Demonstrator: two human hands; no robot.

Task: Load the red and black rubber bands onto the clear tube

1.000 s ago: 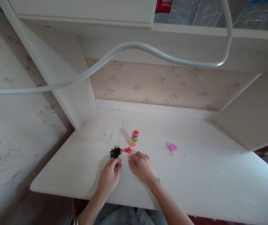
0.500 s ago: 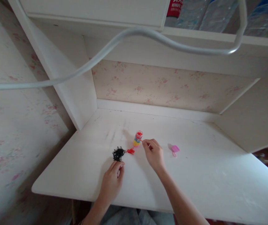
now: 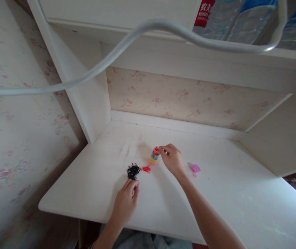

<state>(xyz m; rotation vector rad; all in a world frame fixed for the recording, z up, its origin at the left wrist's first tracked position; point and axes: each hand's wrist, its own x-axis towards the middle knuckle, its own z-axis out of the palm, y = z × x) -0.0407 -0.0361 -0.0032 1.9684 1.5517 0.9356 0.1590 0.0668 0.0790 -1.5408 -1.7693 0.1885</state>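
A small clear jar point(image 3: 154, 156) with red, blue and yellow colouring stands on the white desk, tilted in view, with red bands showing at its mouth. My right hand point(image 3: 172, 159) is at the jar's mouth, thumb and forefinger pinched on what looks like a thin red rubber band. To the jar's lower left lies a small pile of red rubber bands point(image 3: 146, 169). Beside it is a larger pile of black rubber bands point(image 3: 133, 171). My left hand point(image 3: 127, 197) rests at the near edge of the black pile, its fingers curled together; whatever is between them is hidden.
A pink lid-like piece point(image 3: 196, 168) with a loop lies on the desk point(image 3: 228, 197) to the right. A pale curved tube point(image 3: 106, 60) crosses the view above. Plastic bottles point(image 3: 251, 20) stand on the upper shelf, and a side panel point(image 3: 77, 79) bounds the left.
My right hand has risen slightly from beside the jar to its mouth. The left hand stays by the black pile. The whole view has shifted a little.
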